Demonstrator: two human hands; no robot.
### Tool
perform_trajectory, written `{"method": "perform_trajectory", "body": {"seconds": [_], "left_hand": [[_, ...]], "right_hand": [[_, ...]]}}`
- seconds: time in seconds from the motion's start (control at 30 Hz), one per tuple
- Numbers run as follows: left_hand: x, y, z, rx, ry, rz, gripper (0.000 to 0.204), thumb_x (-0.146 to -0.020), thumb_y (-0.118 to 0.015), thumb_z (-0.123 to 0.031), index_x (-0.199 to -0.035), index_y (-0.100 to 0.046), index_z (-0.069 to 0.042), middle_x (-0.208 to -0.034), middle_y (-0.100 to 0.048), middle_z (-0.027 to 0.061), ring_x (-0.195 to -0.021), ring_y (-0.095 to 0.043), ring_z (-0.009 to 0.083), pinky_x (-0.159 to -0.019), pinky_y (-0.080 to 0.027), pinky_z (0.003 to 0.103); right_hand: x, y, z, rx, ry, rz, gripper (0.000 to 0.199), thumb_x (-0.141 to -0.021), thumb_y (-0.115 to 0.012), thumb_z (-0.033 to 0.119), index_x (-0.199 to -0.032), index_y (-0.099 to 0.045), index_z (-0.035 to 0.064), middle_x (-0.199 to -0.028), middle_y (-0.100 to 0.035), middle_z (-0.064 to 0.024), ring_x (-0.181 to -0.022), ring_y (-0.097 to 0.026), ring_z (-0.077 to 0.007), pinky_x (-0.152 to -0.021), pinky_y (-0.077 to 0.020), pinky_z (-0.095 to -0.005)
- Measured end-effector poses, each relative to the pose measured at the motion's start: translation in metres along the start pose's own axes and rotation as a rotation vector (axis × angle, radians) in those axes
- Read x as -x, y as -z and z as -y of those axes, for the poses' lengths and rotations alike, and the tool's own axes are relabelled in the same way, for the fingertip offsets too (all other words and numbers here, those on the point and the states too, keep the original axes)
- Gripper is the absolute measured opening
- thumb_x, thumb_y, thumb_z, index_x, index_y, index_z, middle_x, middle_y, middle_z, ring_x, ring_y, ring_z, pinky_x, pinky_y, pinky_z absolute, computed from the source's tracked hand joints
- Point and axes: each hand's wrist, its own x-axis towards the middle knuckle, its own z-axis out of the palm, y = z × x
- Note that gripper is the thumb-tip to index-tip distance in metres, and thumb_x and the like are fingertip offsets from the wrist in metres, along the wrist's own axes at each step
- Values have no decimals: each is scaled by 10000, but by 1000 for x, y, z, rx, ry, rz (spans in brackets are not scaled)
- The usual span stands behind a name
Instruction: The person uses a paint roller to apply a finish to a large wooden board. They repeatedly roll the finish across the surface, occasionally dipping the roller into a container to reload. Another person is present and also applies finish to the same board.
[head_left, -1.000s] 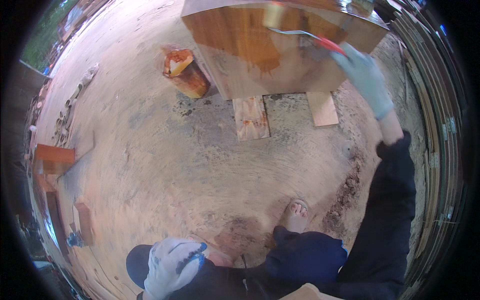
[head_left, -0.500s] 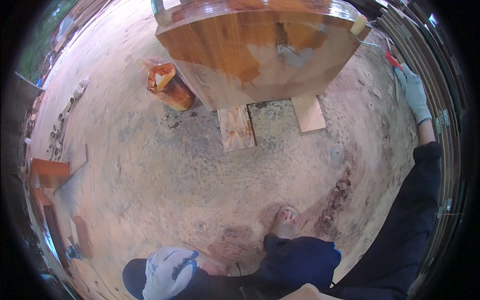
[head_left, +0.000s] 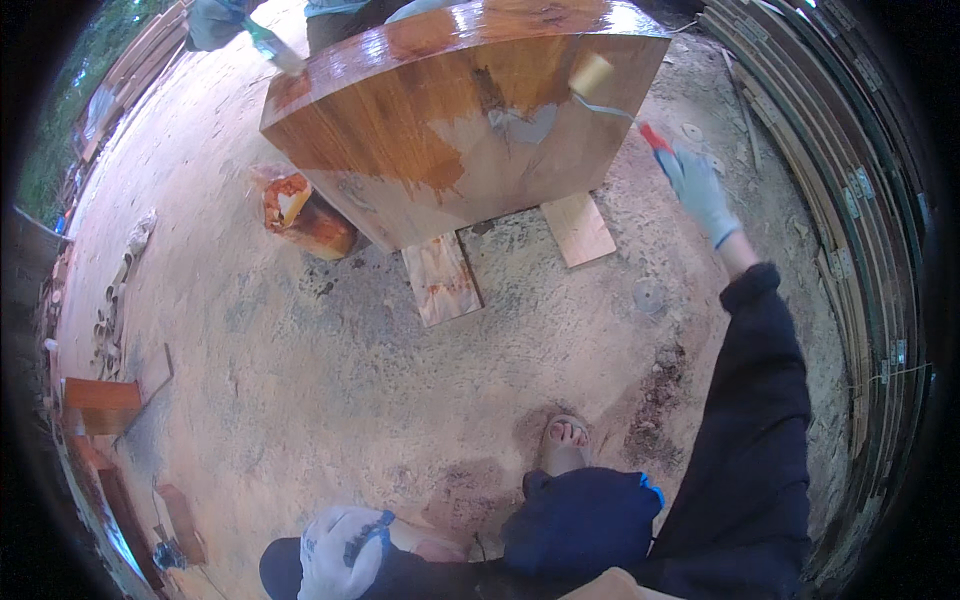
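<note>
— Where did the slab (head_left: 450, 120) lie from the hands?

— Up and ahead of both, propped on two boards (head_left: 440, 278). It sat just left of the right hand (head_left: 697, 192) and well away from the left hand (head_left: 338, 550). Its long axis ran left to right across the view, the face tilted toward the person. The upper part shone dark and wet, while the lower part was pale and dull.

— Which hand was nearer?

— The right, by far. That arm was stretched forward and up, nearly straight, in a dark sleeve (head_left: 755, 400) and a grey glove. The hand was closed around the red handle of a roller (head_left: 592, 76). The wire frame pointed up and left, and the pale sleeve of the roller rested on the slab's face near its right edge.

— And the left?

— Low, close to the body, beside the knee, in a white glove. It looked loosely curled; I could not tell if it held anything.

— Anything else near?

— An orange-stained tub (head_left: 297, 207) stood on the ground left of the slab. Another person's gloved hand (head_left: 213, 20) was at the slab's far left corner with a tool. A sandalled foot (head_left: 566, 440) stood right of the left hand.
</note>
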Motion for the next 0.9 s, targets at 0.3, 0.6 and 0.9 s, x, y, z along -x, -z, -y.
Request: {"method": "perform_trajectory", "body": {"seconds": [0.3, 0.6, 0.9], "left_hand": [[-10, -11, 12, -43, -41, 6, 175, -827, -594, 32, -978, -661, -25, -840, -630, 116, -713, -583, 224, -624, -454, 315], [-5, -7, 3, 15, 8, -4, 176, -827, -597, 42, -978, -659, -23, -835, -631, 116, -712, -579, 216, -629, -458, 305], [-11, -12, 7, -79, 0, 42, 174, -834, -596, 39, -981, -662, -28, -851, -635, 118, -712, -578, 211, -640, -456, 300]], "right_hand": [[0, -55, 25, -920, -469, -75, 395, -969, -465, 422, -883, -572, 51, -655, -510, -4, -563, -494, -111, -500, -394, -292], [44, -102, 47, -1383, -998, 75, 383, -937, -495, 501, -815, -552, 142, -611, -478, 48, -432, -423, -71, -368, -318, -238], [-11, -79, 24, -1450, -735, -212, 472, -904, -512, 566, -747, -569, 124, -588, -482, 32, -416, -426, -87, -364, -318, -242]]}}
